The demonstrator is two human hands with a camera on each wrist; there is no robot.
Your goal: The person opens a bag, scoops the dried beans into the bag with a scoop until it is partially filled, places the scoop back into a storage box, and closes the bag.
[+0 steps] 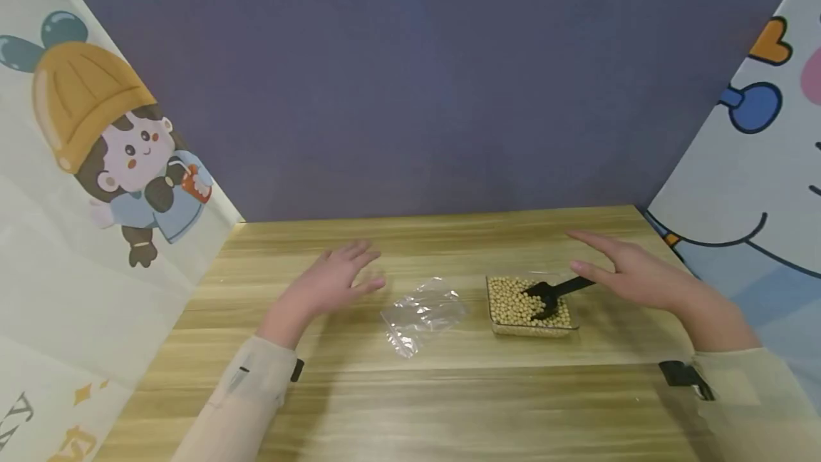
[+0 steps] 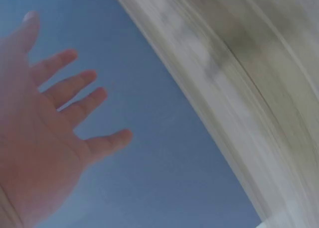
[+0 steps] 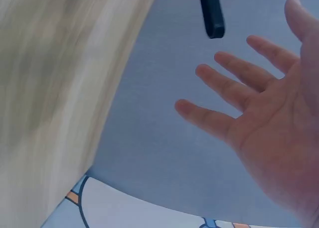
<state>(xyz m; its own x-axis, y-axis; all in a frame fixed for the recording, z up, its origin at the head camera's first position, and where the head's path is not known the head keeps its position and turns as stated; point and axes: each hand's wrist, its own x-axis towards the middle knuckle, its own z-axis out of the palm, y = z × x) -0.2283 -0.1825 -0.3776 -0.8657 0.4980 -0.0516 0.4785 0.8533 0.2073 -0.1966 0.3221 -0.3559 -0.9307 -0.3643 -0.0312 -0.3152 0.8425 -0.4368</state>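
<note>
A clear plastic bag point(image 1: 423, 312) lies flat on the table between the two hands. To its right stands a clear box point(image 1: 534, 331) filled with soybeans point(image 1: 509, 299). A black scoop point(image 1: 550, 294) rests in the beans, its handle slanting up to the right; the handle end point(image 3: 213, 19) also shows in the right wrist view. My left hand point(image 1: 333, 282) hovers left of the bag with fingers spread, holding nothing. My right hand point(image 1: 641, 273) is beside the scoop handle, fingers extended; in the right wrist view the palm point(image 3: 279, 123) is bare and apart from the handle.
The wooden table point(image 1: 449, 412) ends at a dark blue-grey panel point(image 1: 423, 91) behind. Printed sheets with cartoon figures stand on the left point(image 1: 38, 234) and right point(image 1: 718, 184). Dark bands sit on both wrists.
</note>
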